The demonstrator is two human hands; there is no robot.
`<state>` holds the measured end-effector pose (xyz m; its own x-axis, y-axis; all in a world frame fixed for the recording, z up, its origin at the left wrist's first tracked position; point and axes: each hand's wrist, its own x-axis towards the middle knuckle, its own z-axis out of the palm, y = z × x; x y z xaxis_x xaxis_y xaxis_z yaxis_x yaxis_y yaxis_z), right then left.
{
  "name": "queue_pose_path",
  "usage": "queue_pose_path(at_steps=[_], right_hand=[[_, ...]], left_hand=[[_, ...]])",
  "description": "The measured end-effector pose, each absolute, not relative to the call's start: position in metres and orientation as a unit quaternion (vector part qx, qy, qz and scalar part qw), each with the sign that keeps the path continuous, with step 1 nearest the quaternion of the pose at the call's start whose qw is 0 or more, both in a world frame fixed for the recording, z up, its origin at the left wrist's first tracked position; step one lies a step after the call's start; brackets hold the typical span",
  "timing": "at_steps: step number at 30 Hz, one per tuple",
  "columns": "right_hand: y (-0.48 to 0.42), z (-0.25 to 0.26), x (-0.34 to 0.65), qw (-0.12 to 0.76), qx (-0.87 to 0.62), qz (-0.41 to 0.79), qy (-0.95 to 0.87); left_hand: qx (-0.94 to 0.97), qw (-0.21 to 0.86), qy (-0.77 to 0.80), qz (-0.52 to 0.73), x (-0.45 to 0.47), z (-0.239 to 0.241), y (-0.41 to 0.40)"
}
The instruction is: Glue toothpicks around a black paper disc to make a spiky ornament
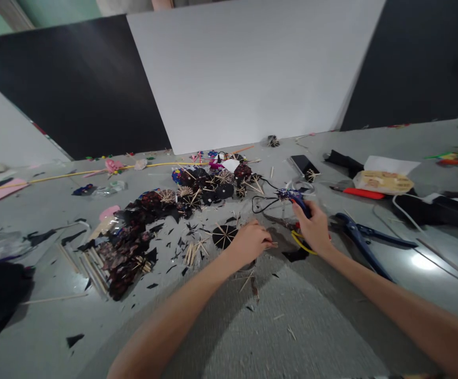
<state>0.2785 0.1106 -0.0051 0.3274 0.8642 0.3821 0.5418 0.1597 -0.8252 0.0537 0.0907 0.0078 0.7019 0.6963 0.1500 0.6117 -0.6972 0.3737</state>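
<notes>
My left hand (250, 242) is closed, with the tips of a few thin wooden sticks (273, 244) poking out past its fingers. Just left of it lies a black disc (221, 238) with pale sticks spread over it like spokes. My right hand (313, 226) is wrapped around a dark blue hand tool (301, 204); its far end is cluttered, so its kind is unclear. A black cord (261, 204) loops beside that tool. Below the right hand, a yellow curved handle (302, 243) lies on the floor. Loose short sticks (196, 252) are left of my left hand.
Dark scraps and stick-spoked discs (197, 192) form a long pile at centre left. Blue-handled pliers or cutters (361, 239), a phone (303, 164), a red-orange tool (364, 193) and a yellow-white packet (385, 181) lie right. White and black panels (248, 73) stand behind.
</notes>
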Motion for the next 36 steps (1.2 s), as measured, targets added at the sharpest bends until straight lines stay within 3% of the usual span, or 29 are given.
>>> queue_pose_path(at_steps=[8,18,36], right_hand=[[0.1092,-0.0037,0.2767,0.516,-0.629,0.157,-0.56],[0.1081,-0.0051,0.2763,0.514,-0.631,0.163,-0.558],[0.1094,-0.0061,0.2764,0.501,-0.633,0.155,-0.569]], left_hand=[[0.92,0.129,0.346,0.131,0.0497,0.009,0.0915],[0.863,0.247,0.395,0.193,0.055,0.0119,0.0901],[0.899,0.221,0.34,0.164,0.0512,0.0103,0.0939]])
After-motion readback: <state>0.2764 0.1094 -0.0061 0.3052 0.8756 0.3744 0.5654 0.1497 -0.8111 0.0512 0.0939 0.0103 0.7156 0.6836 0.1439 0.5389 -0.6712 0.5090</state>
